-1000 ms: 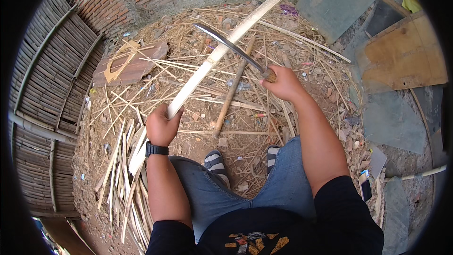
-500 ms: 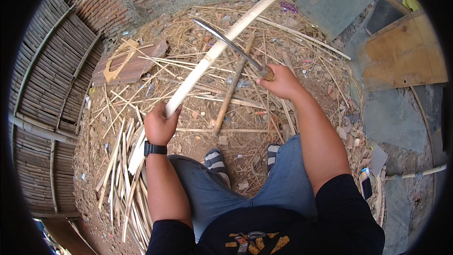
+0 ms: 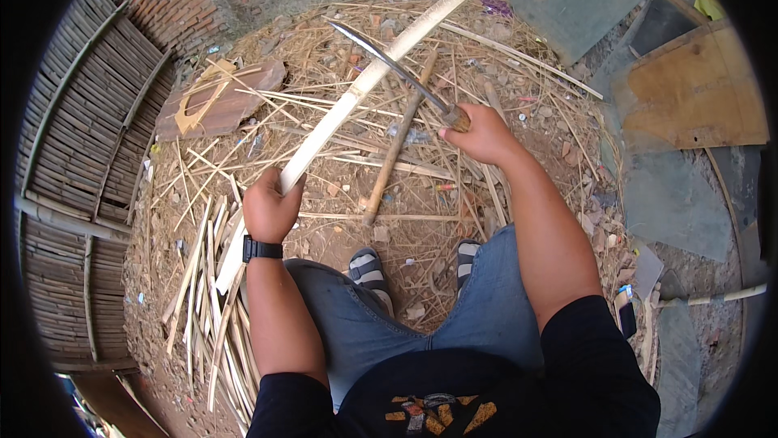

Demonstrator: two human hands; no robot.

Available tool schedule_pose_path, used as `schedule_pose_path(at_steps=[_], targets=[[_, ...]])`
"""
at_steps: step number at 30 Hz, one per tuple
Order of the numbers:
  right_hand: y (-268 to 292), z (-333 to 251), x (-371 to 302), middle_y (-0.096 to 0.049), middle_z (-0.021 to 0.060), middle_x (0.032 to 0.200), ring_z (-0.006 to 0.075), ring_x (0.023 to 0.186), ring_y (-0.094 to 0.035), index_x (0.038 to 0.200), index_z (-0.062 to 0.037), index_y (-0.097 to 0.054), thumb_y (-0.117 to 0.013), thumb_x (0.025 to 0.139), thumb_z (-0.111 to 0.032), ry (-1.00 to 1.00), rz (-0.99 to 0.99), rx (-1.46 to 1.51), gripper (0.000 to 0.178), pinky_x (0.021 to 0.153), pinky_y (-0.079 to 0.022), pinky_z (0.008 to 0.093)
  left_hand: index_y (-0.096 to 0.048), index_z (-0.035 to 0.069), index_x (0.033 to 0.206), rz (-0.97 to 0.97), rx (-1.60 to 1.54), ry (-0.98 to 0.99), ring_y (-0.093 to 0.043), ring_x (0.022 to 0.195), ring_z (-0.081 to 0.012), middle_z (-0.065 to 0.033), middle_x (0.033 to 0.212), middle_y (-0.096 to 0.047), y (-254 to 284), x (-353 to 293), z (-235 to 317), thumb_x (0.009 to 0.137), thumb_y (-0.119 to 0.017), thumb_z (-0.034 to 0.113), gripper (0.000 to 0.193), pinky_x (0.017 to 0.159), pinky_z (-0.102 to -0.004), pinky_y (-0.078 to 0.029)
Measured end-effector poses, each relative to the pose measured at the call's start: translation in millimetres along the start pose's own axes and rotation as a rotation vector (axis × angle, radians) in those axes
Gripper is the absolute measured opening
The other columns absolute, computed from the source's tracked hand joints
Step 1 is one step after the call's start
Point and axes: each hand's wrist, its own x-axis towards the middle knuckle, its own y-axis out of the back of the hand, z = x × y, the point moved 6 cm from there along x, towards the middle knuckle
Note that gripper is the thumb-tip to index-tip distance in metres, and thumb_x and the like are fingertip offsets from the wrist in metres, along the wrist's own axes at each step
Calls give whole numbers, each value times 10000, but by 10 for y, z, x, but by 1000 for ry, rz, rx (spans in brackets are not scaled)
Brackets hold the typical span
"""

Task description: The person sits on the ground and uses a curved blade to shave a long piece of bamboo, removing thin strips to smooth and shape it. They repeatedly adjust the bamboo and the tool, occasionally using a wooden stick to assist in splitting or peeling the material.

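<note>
Wrapped round a long pale split-bamboo strip point(image 3: 344, 106), my left hand point(image 3: 271, 205) grips it near its lower end. The strip slants up and away to the right, its far end well beyond both hands. A machete point(image 3: 389, 61) with a dark curved blade and a wooden handle is in my right hand point(image 3: 480, 134), closed round the handle. The blade crosses the strip's upper half and points to the far left; whether it touches cannot be made out. Under the strip and blade, a round wooden stick point(image 3: 399, 146) lies on the ground.
A pile of split-bamboo strips point(image 3: 212, 316) lies by my left forearm. Scraps and shavings cover the ground. A brown board point(image 3: 219, 106) lies at far left, beside a bamboo-slat wall point(image 3: 73, 138). Grey sheets point(image 3: 579, 4) and a tan panel point(image 3: 689, 85) are at right; bricks point(image 3: 186, 0) stand behind.
My left hand and the strip have shifted slightly left and up. The machete has moved a little the same way, still crossing the strip. Both grips are unchanged.
</note>
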Motion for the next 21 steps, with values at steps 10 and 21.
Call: schedule_pose_path(at_steps=[10, 21], targets=[[164, 88, 1, -726, 256, 1165, 393, 1098, -703, 1325, -26, -674, -806, 856, -353, -20, 11, -43, 586, 962, -543, 448, -598, 9, 752, 4, 64, -28, -492, 503, -217, -130, 594, -579, 8, -13, 61, 861, -843, 299, 395, 510, -385, -404], [137, -47, -41, -741, 244, 1151, 353, 1089, -724, 1302, -68, -707, -809, 853, -355, 2, 30, -190, 543, 989, -539, 435, -619, 16, 735, 27, 109, -23, -630, 564, -313, -170, 638, -630, 11, -3, 53, 836, -848, 350, 417, 550, -430, -473]])
